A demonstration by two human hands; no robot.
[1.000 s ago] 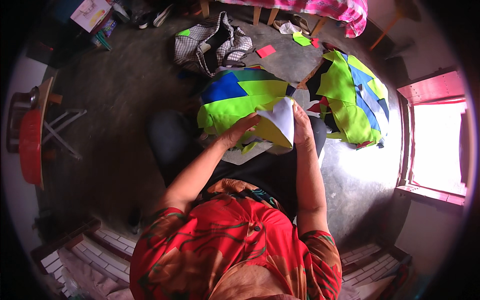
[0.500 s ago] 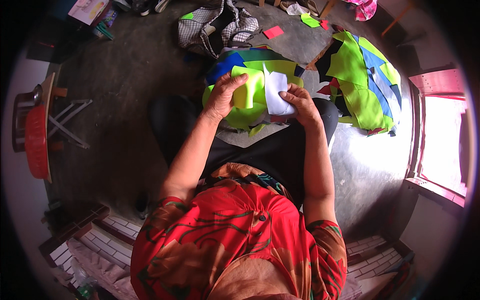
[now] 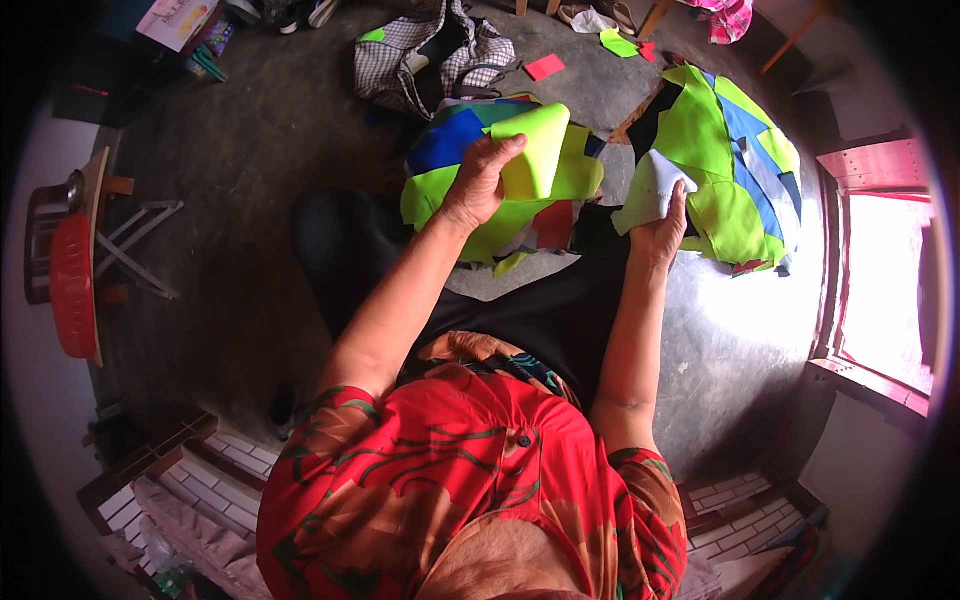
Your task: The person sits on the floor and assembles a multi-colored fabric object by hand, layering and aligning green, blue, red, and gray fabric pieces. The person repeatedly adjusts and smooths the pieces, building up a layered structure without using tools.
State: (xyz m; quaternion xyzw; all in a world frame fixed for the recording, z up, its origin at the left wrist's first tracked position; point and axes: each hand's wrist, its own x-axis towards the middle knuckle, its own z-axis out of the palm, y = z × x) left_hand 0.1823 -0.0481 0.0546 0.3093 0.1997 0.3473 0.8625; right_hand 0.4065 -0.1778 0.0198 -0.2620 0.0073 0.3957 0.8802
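Grey floor [image 3: 600,88], left hand [image 3: 478,186], yellow cloth [image 3: 543,150], long axis seemingly forward

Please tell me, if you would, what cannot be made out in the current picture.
Head view: left hand, most fingertips hidden by the yellow-green cloth.
Head view: right hand, most fingers hidden by the white cloth.
Head view: pink plaid cloth, cut off by the top edge.
Head view: checked bag, contents lost in shadow.

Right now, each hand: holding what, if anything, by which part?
Left hand: yellow-green fabric piece, by its left edge. Right hand: white fabric piece, by its lower-right edge.
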